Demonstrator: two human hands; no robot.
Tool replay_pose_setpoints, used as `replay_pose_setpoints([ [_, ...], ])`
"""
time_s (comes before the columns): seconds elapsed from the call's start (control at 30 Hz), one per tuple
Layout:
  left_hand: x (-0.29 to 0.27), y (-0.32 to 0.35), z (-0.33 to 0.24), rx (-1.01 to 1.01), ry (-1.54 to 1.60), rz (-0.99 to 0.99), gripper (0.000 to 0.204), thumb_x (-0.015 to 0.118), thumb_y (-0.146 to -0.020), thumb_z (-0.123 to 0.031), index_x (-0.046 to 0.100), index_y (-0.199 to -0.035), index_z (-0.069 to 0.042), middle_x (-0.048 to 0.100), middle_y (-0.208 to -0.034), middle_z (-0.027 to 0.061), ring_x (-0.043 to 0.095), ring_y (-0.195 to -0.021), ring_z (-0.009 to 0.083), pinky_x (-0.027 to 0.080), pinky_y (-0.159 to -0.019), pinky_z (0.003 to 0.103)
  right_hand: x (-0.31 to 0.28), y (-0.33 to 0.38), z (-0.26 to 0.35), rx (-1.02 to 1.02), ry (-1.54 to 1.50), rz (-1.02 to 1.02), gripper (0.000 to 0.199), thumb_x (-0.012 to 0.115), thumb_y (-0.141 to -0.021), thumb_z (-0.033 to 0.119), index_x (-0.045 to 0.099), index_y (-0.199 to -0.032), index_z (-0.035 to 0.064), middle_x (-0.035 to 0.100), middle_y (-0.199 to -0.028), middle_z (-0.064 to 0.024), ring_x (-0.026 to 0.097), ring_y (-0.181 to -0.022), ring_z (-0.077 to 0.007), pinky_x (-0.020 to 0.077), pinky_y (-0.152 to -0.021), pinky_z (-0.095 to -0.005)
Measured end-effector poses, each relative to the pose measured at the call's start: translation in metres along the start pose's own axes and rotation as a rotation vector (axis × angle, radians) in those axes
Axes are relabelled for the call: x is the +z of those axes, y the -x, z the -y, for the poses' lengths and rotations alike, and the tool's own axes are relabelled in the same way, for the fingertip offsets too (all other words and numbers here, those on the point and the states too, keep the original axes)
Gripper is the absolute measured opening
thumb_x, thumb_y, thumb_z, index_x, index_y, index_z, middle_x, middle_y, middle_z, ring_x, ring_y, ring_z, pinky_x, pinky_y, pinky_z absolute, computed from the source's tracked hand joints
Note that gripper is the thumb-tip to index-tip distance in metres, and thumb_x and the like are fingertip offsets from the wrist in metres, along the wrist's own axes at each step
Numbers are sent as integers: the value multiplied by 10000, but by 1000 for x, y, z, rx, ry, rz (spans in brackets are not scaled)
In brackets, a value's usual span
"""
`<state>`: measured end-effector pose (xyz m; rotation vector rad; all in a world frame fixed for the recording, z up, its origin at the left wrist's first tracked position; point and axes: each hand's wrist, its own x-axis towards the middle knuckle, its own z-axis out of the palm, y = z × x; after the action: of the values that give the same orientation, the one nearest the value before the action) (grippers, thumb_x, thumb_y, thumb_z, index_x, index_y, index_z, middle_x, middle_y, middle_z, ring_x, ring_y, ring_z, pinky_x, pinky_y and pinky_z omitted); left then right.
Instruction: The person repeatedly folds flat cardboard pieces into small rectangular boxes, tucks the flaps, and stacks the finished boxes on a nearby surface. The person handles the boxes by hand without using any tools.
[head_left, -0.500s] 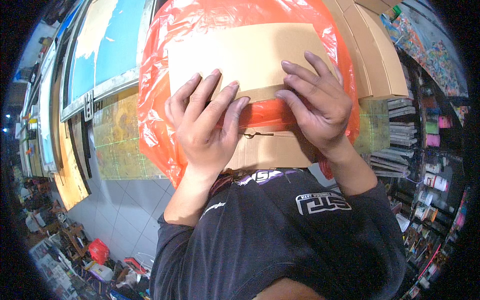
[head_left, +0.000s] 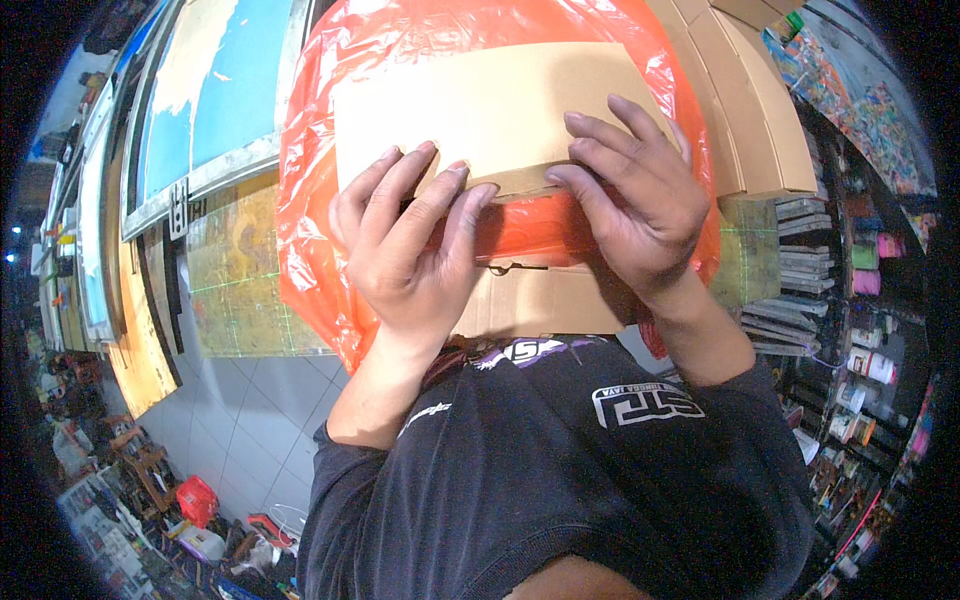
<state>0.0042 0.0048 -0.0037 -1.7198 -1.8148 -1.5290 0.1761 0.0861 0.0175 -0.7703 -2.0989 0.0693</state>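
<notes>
A brown cardboard box (head_left: 490, 110), flat and rectangular, lies on a sheet of shiny red plastic (head_left: 315, 200). My left hand (head_left: 410, 225) grips its near left edge, fingertips on the top and thumb at the front side. At the near right corner my right hand (head_left: 640, 195) holds it the same way, with its fingers bent over the top and its thumb against the front edge. Between my wrists, close to my body, another piece of cardboard (head_left: 545, 300) shows, with a small dark slot in it. The box's underside is hidden.
Cardboard boxes (head_left: 765, 110) stand at the far right. A blue-meshed screen frame (head_left: 235, 90) leans over the left of the worn worktable (head_left: 235, 280). Stacked grey slats (head_left: 800, 260) and shelves with spools (head_left: 865, 280) are at the right. Clutter covers the lower left floor.
The near edge of the box has risen slightly and the box has shifted a little away from me. Both hands have moved slightly with it, keeping their grip.
</notes>
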Motion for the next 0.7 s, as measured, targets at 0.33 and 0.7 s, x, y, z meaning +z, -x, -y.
replay_pose_setpoints([
  [0.33,0,3,1,34,-19,2,265,803,-641,-104,719,-892,-96,677,-985,74,578,-978,267,406,-866,366,0,3,2,-22,-10,-3,231,788,-662,102,682,-860,50,704,-967,-93,616,-1039,-311,426,-899,-382],
  [0.7,1,0,0,26,-7,-26,243,804,-633,-81,718,-861,-89,680,-961,80,585,-973,270,422,-857,368,0,1,3,-30,9,-23,231,789,-662,110,683,-860,59,705,-965,-84,621,-1026,-309,427,-892,-377],
])
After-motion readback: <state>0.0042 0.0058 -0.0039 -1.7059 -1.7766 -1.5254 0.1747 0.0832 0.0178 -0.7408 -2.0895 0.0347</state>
